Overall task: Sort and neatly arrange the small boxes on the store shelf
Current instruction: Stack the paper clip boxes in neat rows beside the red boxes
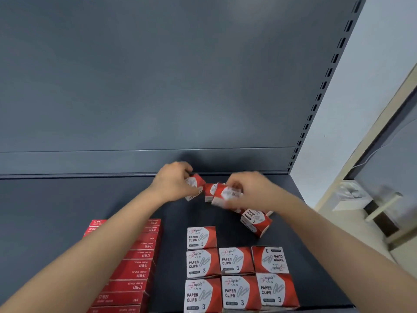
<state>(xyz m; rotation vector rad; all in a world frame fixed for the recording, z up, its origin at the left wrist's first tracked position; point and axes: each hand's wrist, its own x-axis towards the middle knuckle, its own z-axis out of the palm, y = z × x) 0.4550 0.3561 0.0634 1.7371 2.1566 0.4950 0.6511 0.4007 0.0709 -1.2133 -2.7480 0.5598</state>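
In the head view, nearest the camera, a grid of paper-clip boxes [239, 292] stands in three columns at the front of the shelf [67, 211], faces up so the labels read. One box [269, 259] has its print turned the other way, so it probably still needs turning. To the left, a row of staple boxes [140, 263] runs front to back, kept apart as its own kind.

Further back lie the unsorted boxes. The left hand [173, 182] curls around one tilted box [194, 185], and the right hand [246, 190] pinches another [225, 195], likely gathering both to extend the short columns. A third box [209, 190] sits between the hands. A skewed box [256, 221] lies under the right forearm, untouched.
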